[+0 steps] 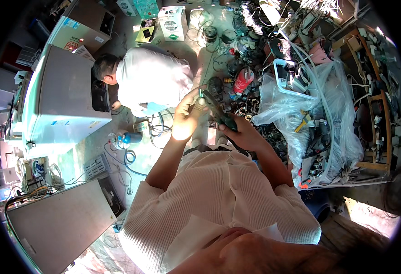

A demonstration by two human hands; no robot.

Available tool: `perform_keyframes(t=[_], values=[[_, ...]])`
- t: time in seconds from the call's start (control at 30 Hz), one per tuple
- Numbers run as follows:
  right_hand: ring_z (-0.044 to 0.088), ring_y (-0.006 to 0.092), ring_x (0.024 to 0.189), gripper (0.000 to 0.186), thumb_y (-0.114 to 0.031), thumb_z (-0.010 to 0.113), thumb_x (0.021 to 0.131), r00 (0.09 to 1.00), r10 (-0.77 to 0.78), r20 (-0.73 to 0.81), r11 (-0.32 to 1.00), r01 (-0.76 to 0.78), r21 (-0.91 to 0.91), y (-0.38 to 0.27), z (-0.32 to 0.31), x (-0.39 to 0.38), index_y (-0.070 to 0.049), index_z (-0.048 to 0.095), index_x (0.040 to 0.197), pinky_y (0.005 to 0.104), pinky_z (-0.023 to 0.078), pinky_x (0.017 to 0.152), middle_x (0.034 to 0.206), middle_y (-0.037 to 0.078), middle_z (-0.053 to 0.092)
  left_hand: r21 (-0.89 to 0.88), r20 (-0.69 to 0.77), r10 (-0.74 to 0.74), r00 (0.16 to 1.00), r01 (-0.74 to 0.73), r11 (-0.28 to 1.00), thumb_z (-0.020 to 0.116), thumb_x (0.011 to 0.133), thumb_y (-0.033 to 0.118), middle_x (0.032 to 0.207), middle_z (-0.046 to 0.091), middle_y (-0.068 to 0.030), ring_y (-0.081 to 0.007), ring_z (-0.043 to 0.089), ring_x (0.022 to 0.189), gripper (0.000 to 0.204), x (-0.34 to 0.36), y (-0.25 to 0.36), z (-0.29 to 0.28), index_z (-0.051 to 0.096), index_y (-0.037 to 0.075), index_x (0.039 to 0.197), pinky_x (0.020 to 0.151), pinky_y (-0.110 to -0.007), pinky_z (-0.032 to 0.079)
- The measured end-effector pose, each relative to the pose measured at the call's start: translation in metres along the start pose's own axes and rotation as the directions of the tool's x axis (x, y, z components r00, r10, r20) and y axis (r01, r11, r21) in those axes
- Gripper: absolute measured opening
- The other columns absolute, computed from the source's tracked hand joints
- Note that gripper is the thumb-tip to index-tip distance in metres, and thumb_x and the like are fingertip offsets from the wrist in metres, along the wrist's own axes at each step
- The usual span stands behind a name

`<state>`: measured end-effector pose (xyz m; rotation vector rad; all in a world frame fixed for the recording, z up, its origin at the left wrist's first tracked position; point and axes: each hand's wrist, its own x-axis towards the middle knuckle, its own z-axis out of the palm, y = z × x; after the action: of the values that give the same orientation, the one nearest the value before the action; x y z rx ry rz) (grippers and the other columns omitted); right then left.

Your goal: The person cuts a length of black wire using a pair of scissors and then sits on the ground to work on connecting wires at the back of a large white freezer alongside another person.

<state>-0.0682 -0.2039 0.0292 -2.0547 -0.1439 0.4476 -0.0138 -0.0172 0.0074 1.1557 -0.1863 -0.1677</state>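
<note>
Centrally, just ahead of our shirt front, we have a dark, long hand tool (pixel 222 115) held in the air above the workshop floor, slanting from its upper left end down toward our right palm. It looks like pliers or a similar tool, though its shadowed shape keeps us from being sure. We judge it stiff and hard, with some weight for its size, unlikely to break, and perhaps slick if its surface is oily. The lower, thicker end seems the sensible place to take hold, leaving the upper end free.

Our right hand (pixel 245 134) is wrapped around that lower end, fingers curled; we cannot tell how tightly they press. Our left hand (pixel 187 114), brightly lit, has its fingers bent and its thumb drawn in, appearing to pinch a thin, pale blue-green piece (pixel 200 92) beside the tool's upper end. That piece is too small to identify; we would expect it to be light and easily lost, best taken between fingertips. Whether tool and piece touch, we cannot tell.

Beyond our left hand, a co-worker in a pale shirt (pixel 157 75) bends beside a large grey appliance (pixel 68 86).
</note>
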Motion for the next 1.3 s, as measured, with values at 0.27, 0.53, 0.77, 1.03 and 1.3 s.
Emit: perform_keyframes(t=[0.27,0.53,0.77,1.03,1.3], values=[[0.059,0.0361,0.092,0.042,-0.033,0.056,0.088,0.991,0.019,-0.129,0.999,-0.024,-0.038,-0.004,0.01,-0.005,0.0,0.053,0.114,0.0401,0.045,0.08,0.098,0.022,0.062,0.045,-0.209,0.087,0.974,-0.079,0.996,0.056,0.092,0.014,0.085,0.062,-0.0003,-0.0064,0.051,0.075,0.021,0.006,0.013,-0.005,0.064,0.0,0.106,0.07,-0.019,0.041],[0.063,0.0321,0.077,0.037,-0.031,0.056,0.088,0.978,0.128,-0.167,0.981,-0.149,-0.125,0.044,-0.02,-0.017,0.001,0.054,0.108,0.0394,0.047,0.07,0.083,0.019,0.063,-0.021,-0.597,0.262,0.758,-0.341,0.94,0.056,0.092,0.026,0.099,0.064,-0.0095,-0.0186,0.063,0.089,0.024,0.027,0.062,-0.097,0.058,0.004,0.102,0.08,-0.033,0.053],[0.05,0.0103,0.064,0.026,-0.024,0.056,0.09,0.994,0.077,0.075,0.977,-0.091,0.196,0.044,-0.025,-0.001,0.001,0.055,0.093,0.0288,0.043,0.059,0.07,0.002,0.056,-0.17,-0.258,0.032,0.966,-0.078,0.982,0.058,0.092,0.023,0.086,0.062,-0.0014,-0.0111,0.059,0.075,0.023,0.031,0.04,-0.04,0.06,0.004,0.105,0.063,-0.023,0.048],[0.057,0.0349,0.095,0.048,-0.017,0.06,0.084,0.981,-0.182,-0.067,0.902,0.139,-0.41,-0.006,-0.01,0.001,0.002,0.044,0.125,0.0408,0.045,0.083,0.106,0.022,0.054,0.326,-0.213,0.179,0.96,-0.103,0.94,0.063,0.088,0.014,0.08,0.062,-0.0001,-0.0069,0.051,0.074,0.018,0.022,0.015,-0.03,0.067,0.0,0.098,0.071,-0.022,0.043],[0.049,0.0367,0.106,0.071,-0.003,0.064,0.07,0.928,-0.308,-0.21,0.674,0.057,-0.736,-0.004,-0.004,0.001,0.004,0.033,0.134,0.0426,0.041,0.091,0.122,0.021,0.042,0.495,-0.195,0.223,0.955,-0.1,0.863,0.064,0.087,0.016,0.072,0.06,0.0009,-0.0056,0.05,0.065,0.019,0.014,0.01,-0.013,0.068,0.001,0.099,0.061,-0.02,0.041]])
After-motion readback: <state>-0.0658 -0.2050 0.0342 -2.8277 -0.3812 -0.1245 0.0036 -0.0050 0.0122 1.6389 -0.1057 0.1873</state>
